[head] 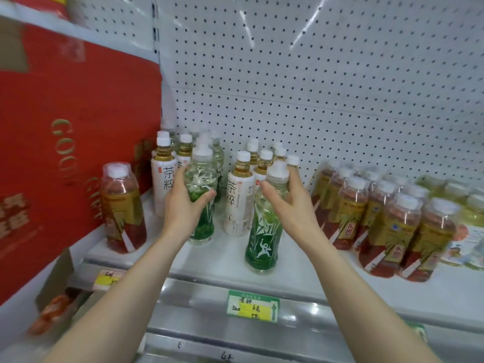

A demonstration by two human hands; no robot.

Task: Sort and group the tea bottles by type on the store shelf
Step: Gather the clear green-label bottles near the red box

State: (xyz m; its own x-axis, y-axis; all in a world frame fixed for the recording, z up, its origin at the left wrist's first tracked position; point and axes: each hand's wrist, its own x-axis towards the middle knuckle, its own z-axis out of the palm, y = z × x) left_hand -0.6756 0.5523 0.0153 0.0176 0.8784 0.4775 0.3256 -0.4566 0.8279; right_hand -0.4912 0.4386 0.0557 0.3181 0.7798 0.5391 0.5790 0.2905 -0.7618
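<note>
A: Each hand's grip? Where were the bottles?
B: Left hand wrapped a green bottle mid-shelf; right hand closed round a second green bottle at the front edge.
A: Handling?
B: Full, likely hefty; slick thin plastic. Best held at the waist, below the cap.

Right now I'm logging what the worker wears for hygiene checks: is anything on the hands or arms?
Nothing visible: the left hand and the right hand are bare, without gloves, rings, watch or bracelet. Both forearms are uncovered down to the frame's bottom edge; no sleeve shows.
</note>
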